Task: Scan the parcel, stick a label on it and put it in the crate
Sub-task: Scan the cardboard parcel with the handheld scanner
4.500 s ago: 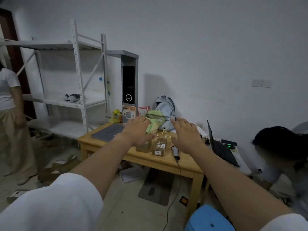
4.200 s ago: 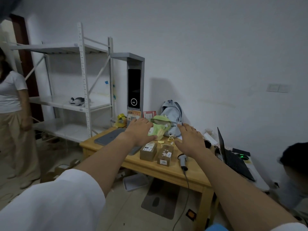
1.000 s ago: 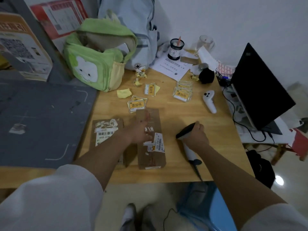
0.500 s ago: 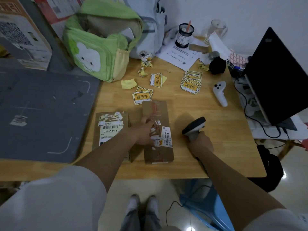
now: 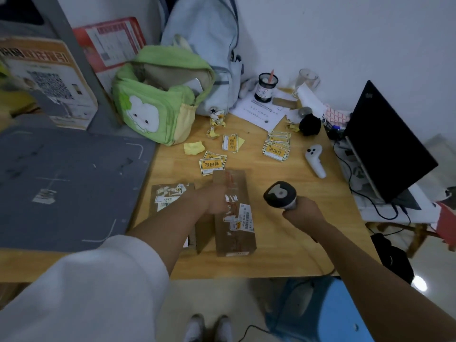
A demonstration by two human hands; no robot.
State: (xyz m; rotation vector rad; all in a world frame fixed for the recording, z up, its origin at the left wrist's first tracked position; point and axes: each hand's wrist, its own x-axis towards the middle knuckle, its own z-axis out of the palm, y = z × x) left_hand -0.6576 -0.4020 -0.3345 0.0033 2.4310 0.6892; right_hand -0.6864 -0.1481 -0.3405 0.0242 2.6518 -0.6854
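Only clutter in green bag [image 5: 158, 104].

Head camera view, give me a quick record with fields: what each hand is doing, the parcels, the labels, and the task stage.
left hand: resting on the taller parcel
right hand: gripping the scanner, raised beside that parcel
second parcel: flat, left of it
yellow labels: loose on the table
stage: about to scan; no crate visible
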